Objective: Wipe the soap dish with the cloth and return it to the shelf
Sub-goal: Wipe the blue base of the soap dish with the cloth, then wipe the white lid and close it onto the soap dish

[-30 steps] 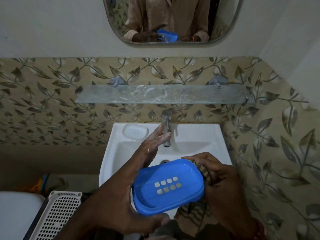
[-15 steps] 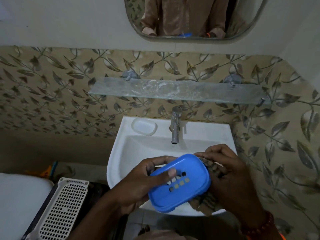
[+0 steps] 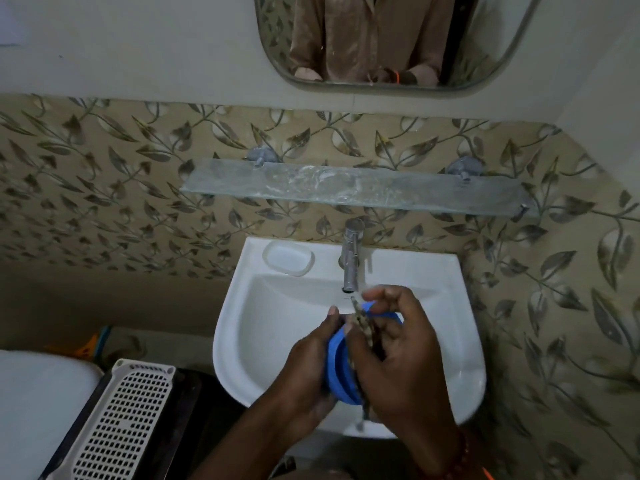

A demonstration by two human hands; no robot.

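Observation:
The blue soap dish (image 3: 337,367) is held on edge over the white sink (image 3: 263,327), squeezed between both hands so only its rim shows. My left hand (image 3: 308,365) grips it from the left, thumb up by the rim. My right hand (image 3: 401,355) holds a dark patterned cloth (image 3: 365,329) pressed against the dish's right side, fingers curled over the top. A tail of cloth hangs below the hands. The glass shelf (image 3: 360,187) on the tiled wall above the tap carries nothing.
A chrome tap (image 3: 351,254) stands just beyond my hands. The sink's moulded soap recess (image 3: 289,258) is at its back left. A white perforated basket (image 3: 117,420) sits low left beside a white fixture (image 3: 38,400). A mirror (image 3: 391,39) hangs above.
The dish turned from face-up to standing on edge between my hands. My right hand brought the cloth over onto the dish. The view shifted left and down.

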